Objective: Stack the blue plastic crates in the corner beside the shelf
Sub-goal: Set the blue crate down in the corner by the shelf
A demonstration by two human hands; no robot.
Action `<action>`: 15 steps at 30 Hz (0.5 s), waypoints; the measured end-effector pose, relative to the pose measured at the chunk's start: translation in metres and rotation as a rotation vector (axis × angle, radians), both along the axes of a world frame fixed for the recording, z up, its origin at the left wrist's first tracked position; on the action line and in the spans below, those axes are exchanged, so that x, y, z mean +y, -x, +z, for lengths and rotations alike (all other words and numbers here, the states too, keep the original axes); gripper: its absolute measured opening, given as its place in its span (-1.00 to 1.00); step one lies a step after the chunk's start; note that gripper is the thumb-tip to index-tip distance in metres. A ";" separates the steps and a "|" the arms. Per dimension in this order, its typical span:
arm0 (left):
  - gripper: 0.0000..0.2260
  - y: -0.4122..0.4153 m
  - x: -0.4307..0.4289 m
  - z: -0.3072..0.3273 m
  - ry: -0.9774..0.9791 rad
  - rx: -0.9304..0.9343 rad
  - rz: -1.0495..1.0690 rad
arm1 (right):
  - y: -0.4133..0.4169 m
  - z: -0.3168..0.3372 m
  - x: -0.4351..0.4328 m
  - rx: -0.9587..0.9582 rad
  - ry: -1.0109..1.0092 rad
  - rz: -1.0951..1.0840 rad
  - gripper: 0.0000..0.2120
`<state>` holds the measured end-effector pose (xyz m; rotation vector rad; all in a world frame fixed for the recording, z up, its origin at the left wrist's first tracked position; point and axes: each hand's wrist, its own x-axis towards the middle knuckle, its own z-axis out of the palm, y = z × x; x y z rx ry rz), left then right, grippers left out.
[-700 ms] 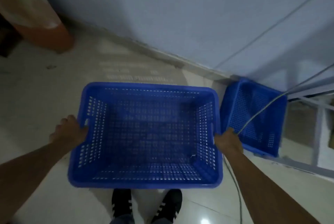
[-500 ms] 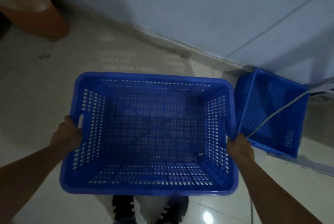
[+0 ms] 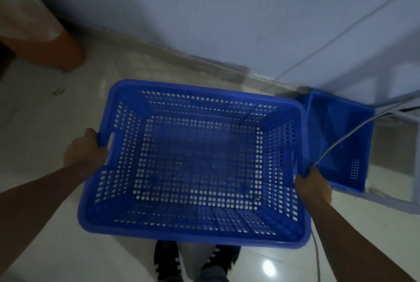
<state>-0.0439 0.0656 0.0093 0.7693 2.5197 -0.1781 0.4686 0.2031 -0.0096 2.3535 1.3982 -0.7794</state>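
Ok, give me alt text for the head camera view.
Two hands, left hand and right hand, hold an empty blue perforated crate by its short sides above a pale tiled floor. A second blue crate sits in the corner at right.

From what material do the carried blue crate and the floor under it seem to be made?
The carried blue crate looks like moulded plastic with a slightly glossy finish: one even colour, a rounded rim, and regular rows of punched holes in walls and base. The floor looks like polished tile, perhaps ceramic or stone: pale, with a joint line and a bright lamp reflection. The exact kinds cannot be told.
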 end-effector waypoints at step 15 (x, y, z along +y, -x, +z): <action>-0.69 0.017 0.185 0.005 -0.068 0.041 -0.101 | -0.014 0.010 0.117 0.108 -0.057 -0.111 -0.64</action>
